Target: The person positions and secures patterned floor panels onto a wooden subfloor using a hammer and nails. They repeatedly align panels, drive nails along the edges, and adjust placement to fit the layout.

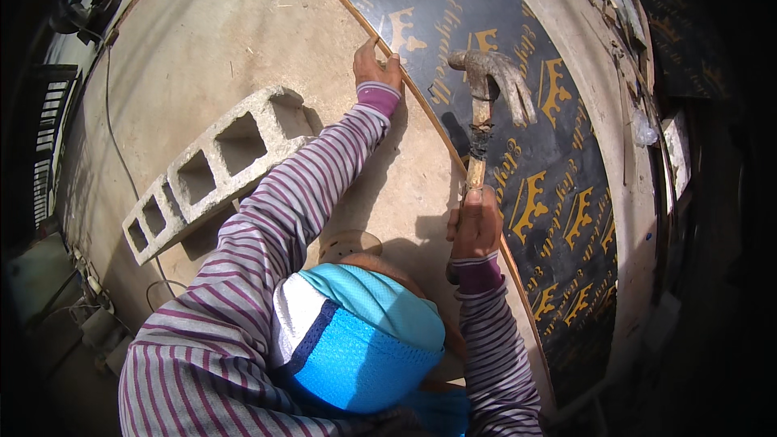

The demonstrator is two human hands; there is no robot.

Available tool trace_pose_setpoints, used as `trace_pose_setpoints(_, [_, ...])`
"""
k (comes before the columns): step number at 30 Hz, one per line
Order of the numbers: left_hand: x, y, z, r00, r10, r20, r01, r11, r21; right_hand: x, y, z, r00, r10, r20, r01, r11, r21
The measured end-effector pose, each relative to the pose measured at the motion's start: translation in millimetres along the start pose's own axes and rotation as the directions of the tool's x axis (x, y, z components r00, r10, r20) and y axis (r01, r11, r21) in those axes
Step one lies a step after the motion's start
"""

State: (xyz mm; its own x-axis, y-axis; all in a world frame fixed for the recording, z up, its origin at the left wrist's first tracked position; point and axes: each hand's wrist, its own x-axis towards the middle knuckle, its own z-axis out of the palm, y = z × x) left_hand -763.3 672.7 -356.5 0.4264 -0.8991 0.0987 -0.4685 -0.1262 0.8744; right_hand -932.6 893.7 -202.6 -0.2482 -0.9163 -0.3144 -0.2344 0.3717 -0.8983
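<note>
My right hand [476, 222] is wrapped round the wooden handle of a claw hammer [494, 73], whose worn metal head is up over a black board [453, 40] with gold crown prints. Dark binding is wound round the handle below the head. At the board's near left edge, along a thin wooden strip [425, 105], my left hand [378, 69] rests with fingers curled and thumb close to the forefinger. Whatever lies between those fingertips is hidden or too small to make out. Both forearms wear striped sleeves.
A hollow concrete block [212, 155] lies to the left of my left forearm, on the pale floor [218, 40]. A cable [109, 113] runs along the far left. Rubble and scraps [619, 16] line the right side. Blue cloth [364, 356] fills the lower middle.
</note>
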Motion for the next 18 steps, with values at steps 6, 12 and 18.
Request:
trace_pose_setpoints(6, [47.5, -0.9, 23.5, 0.844, -0.491, 0.216, 0.431, 0.860, 0.273, 21.6, -4.7, 6.8, 0.985, -0.174, -0.011, 0.152, 0.888, -0.433])
trace_pose_setpoints(12, [47.9, -33.4, 26.3, 0.849, -0.454, 0.269, 0.417, 0.890, 0.183, 15.5, 15.7, -2.9, 0.999, -0.027, 0.029, 0.031, 0.989, -0.143])
trace_pose_setpoints(18, [53.3, -35.8, 28.4, 0.861, -0.434, 0.266, 0.412, 0.901, 0.136, 37.7, 34.3, 11.7, 0.999, 0.031, 0.014, -0.011, 0.690, -0.723])
